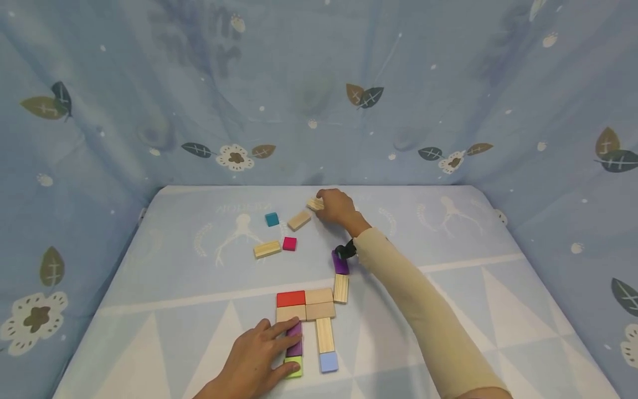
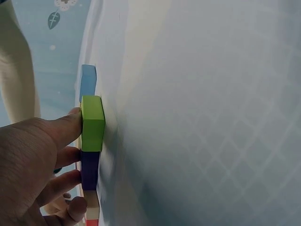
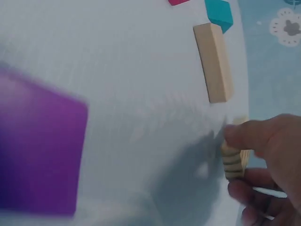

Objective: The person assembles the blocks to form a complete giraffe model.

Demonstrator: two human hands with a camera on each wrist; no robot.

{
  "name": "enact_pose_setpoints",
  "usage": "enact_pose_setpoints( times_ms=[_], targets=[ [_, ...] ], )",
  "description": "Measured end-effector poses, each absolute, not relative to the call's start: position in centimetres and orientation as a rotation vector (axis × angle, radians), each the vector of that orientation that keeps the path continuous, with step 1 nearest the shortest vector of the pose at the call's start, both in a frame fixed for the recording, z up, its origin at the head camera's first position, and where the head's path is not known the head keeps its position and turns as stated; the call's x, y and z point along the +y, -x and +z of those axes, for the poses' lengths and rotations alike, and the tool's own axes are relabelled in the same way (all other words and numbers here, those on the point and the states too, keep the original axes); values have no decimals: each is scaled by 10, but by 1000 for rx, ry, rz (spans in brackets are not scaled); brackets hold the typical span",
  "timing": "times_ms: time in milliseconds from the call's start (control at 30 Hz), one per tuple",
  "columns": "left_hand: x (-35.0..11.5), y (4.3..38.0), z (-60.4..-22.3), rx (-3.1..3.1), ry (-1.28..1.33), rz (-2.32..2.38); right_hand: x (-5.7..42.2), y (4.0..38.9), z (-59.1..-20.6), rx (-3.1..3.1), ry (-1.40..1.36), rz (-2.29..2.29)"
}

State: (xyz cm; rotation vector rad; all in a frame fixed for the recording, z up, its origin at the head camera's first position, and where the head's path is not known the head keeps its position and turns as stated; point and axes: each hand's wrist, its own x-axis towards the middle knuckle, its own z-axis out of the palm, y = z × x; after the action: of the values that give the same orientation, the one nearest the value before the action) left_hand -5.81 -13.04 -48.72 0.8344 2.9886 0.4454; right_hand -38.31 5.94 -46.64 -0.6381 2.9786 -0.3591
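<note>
At the far edge of the table my right hand pinches a striped wooden block between thumb and fingers. Near the front my left hand rests its fingers along a flat block figure. Its thumb touches the lime green block, and other fingers lie on the purple block and up to the plain wooden block above. The figure also has a red block, a light blue block and several more wooden ones. A second purple block lies partly hidden under the right wrist's camera.
Behind the figure lie a teal block, a plain wooden block, a crimson block and another wooden block. Patterned blue cloth hangs round the table's back and sides.
</note>
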Motion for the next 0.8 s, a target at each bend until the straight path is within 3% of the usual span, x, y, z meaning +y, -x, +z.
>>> enact_pose_setpoints(
  times_ms=[800],
  targets=[
    [-128, 57, -485, 2994, -827, 429, 92, 335, -452, 2866, 397, -404]
  ],
)
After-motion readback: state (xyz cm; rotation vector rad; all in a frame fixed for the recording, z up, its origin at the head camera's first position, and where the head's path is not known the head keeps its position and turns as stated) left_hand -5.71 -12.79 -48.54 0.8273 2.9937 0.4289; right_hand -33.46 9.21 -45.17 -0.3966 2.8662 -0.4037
